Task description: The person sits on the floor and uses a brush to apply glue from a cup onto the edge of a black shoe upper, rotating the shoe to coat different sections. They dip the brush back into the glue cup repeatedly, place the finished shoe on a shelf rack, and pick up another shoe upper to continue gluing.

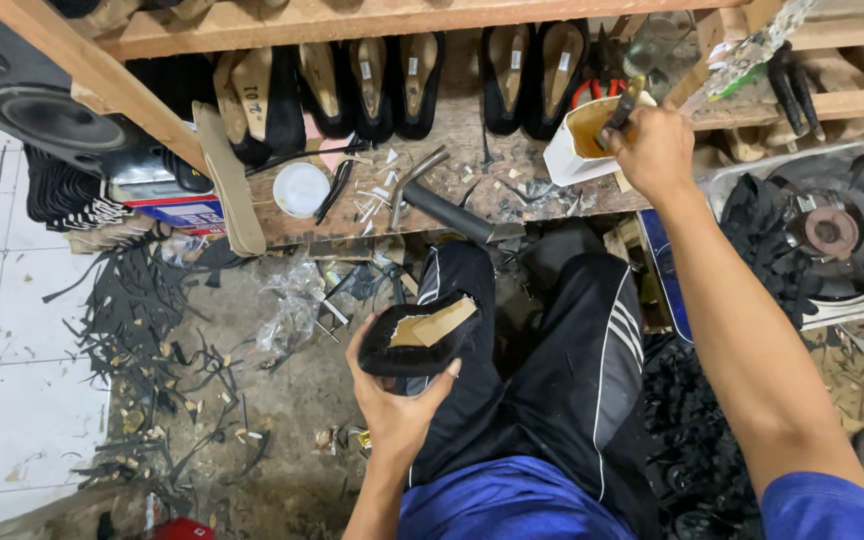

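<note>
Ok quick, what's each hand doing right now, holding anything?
Left hand: closed around a black unfinished shoe upper with a tan insole.
Right hand: closed on a thin brush handle dipped in a white glue container.

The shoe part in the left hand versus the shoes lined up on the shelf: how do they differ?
The shoe upper is held in the left hand over the lap, apart from the bench; the shelf shoes stand in a row, toes inward. The held piece shows a loose tan insole bent inside, rough-edged; the shelf shoes show flat tan insoles with small white tags. Both are black outside. The right hand holds a brush in a white glue container.
</note>
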Tool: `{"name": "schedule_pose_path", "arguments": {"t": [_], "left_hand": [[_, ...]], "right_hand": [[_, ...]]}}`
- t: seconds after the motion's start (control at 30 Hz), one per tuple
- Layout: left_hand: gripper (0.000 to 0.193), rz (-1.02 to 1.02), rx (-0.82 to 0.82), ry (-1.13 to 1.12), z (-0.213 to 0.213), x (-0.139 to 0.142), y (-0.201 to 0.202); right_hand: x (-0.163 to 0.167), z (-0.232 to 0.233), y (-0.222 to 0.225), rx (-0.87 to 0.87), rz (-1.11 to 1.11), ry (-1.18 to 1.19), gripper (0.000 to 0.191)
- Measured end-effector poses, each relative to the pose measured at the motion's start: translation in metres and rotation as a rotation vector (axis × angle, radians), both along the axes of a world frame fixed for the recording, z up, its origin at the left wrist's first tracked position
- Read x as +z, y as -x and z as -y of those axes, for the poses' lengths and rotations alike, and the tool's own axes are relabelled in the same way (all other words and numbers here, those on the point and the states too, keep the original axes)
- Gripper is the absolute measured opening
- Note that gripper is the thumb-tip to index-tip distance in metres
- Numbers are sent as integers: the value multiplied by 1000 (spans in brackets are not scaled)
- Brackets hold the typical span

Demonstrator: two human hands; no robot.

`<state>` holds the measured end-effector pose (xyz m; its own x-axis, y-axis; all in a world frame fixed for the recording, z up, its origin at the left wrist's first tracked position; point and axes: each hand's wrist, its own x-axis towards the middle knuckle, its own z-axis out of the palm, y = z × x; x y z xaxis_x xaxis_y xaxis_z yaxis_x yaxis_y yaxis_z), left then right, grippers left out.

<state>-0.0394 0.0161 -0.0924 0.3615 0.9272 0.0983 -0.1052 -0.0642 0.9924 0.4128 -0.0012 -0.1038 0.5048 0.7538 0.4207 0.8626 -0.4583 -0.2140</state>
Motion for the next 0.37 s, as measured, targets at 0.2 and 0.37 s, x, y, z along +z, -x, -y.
{"name": "schedule_pose_path", "arguments": {"t": [0.2,0.37], "left_hand": [[97,-12,-3,0,-1,7,-1],[96,118,-71,-340,1,5,-24]], "right_hand": [[29,22,4,-42,-149,-150,21],[35,44,0,-44,-143,7,27]]}}
